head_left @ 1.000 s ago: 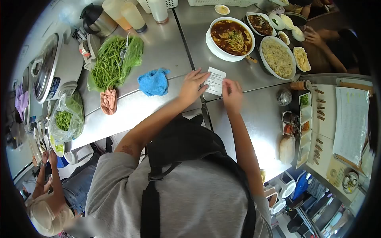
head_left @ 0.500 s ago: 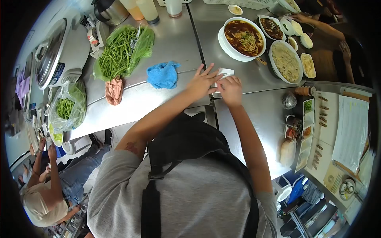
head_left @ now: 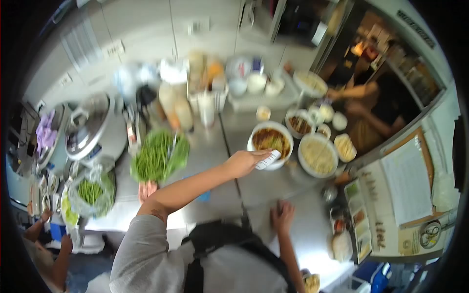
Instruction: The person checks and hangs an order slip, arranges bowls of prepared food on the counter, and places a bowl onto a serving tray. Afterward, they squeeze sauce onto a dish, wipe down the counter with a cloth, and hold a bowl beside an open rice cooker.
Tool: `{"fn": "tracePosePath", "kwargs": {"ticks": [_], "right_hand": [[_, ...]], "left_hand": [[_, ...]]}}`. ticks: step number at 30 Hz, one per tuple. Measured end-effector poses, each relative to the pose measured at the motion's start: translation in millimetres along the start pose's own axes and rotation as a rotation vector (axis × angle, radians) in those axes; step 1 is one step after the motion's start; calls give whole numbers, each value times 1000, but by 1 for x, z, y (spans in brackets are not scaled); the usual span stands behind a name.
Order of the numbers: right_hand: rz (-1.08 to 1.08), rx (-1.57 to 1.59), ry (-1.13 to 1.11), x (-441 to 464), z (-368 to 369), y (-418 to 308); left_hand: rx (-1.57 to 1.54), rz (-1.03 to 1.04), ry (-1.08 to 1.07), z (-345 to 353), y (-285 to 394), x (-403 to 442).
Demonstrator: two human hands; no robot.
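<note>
My left hand (head_left: 241, 164) is closed on a white paper slip (head_left: 268, 159) with dark printed marks. It holds the slip raised, so that it overlaps the near rim of a white bowl (head_left: 255, 138) of dark red-brown soup; whether they touch I cannot tell. My right hand (head_left: 283, 218) rests near the front of the steel counter (head_left: 264, 193), apart from the slip. Its fingers look slightly bent and apart, with nothing visible in them, though blurred. Right of the soup stands a large bowl of pale fried rice (head_left: 317, 155).
Small dishes (head_left: 344, 148) crowd the back right, where another person's arm (head_left: 359, 92) reaches in. Green beans in a bag (head_left: 159, 154) and a blue cloth (head_left: 204, 196) lie left. A condiment tray (head_left: 360, 222) stands right; a large lidded cooker (head_left: 93, 129) stands far left.
The view has tilted up toward the wall. My left hand has lifted the slip off the counter toward the soup bowl. My right hand has let go and moved back toward me.
</note>
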State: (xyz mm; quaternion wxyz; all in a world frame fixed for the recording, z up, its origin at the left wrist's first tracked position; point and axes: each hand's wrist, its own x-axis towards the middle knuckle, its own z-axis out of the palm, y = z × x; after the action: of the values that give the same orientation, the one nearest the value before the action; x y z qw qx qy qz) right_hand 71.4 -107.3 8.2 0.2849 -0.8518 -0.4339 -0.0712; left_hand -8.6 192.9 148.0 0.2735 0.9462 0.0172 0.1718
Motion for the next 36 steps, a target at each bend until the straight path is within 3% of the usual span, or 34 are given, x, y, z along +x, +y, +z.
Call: {"fn": "tracePosePath", "kwargs": {"ticks": [2,3,5,6,7,9,11,16,19,21,23,24,25,26,29,30,31,32,34,36], "right_hand": [[75,65,77,-6,-3,-21],[124,71,83,-9,-5,-27],[152,88,117,-8,-7,-26],[175,98,123,-8,-6,-27],[188,98,129,-8,-6,-28],[219,90,132,-8,-6,-27],[219,86,139,-8,-6,-26],[219,94,144,-6,-2,-19],[206,79,144,-6,1,-14],[215,77,131,-7,2,-11],[227,87,135,-4,-2,-16],[233,96,124,-3,-5,-20],[221,86,114,-3,-3,-17],[219,78,94,-5,1,-12],[232,59,63,-2,-5,-20],[230,81,62,-1,-5,-21],[220,102,84,0,-4,-21],[223,91,65,-2,-2,-19],[214,67,56,-1,2,-19],[189,51,52,0,3,-19]], "left_hand": [[183,185,128,-72,6,71],[229,344,329,-108,8,108],[219,404,531,-188,26,181],[190,307,597,-227,47,208],[204,337,730,-258,50,240],[141,303,786,-302,65,282],[207,163,774,-323,67,310],[294,169,942,-336,54,364],[93,37,944,-349,62,379],[125,46,901,-350,76,377],[159,23,847,-341,83,357],[413,-30,805,-330,84,337],[561,94,807,-308,68,313],[523,84,664,-279,61,275],[458,-240,-64,-144,17,102],[381,-463,-489,-103,-4,46],[434,-548,-711,-65,-20,-13],[449,-551,-694,-28,-40,-81],[421,-640,-355,22,-40,-165],[369,-728,-256,24,-49,-173]]}}
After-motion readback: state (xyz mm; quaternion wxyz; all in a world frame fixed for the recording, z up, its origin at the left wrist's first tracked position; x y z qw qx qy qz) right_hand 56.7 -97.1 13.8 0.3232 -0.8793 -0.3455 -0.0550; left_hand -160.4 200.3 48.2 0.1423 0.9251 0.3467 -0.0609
